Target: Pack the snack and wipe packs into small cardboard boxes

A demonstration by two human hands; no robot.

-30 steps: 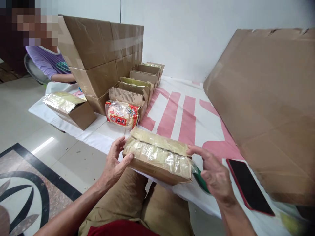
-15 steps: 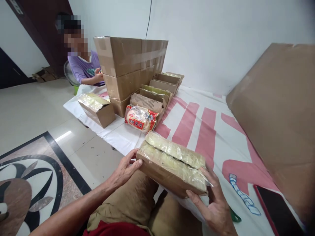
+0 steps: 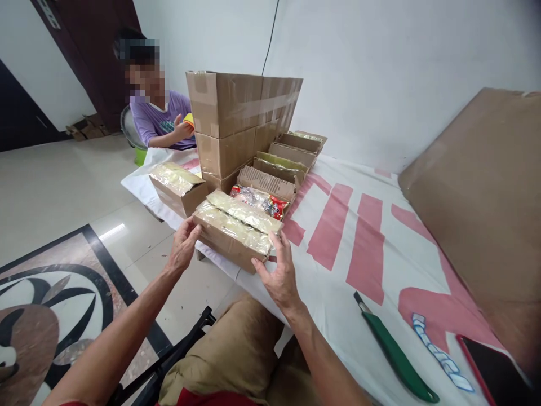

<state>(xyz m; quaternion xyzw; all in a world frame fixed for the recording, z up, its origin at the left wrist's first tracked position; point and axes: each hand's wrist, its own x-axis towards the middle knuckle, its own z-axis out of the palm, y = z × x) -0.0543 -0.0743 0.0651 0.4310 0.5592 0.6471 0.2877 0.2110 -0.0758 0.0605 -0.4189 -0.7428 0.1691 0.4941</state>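
Observation:
Between my two hands is a small cardboard box [image 3: 230, 245], its top flaps folded over and covered with shiny clear tape. My left hand [image 3: 185, 242] grips its left end, thumb on the near edge. At the right end, my right hand [image 3: 276, 270] holds it with the thumb in front and the fingers behind. The box is at the front edge of the cloth-covered table; whether it rests there I cannot tell. Right behind it lies a red and clear food packet [image 3: 264, 202], partly hidden by the box.
Another taped box [image 3: 177, 186] stands to the left, beside stacked cartons [image 3: 236, 104]. Open boxes [image 3: 274, 177] run in a row behind. A green-handled knife [image 3: 395, 352] and a phone [image 3: 492, 366] lie at right, near a large cardboard sheet [image 3: 473, 186]. A person in purple [image 3: 163, 121] sits beyond.
Both my hands have carried the taped box forward and left, up to the food packet. The green-handled knife now shows fully. The view has shifted slightly.

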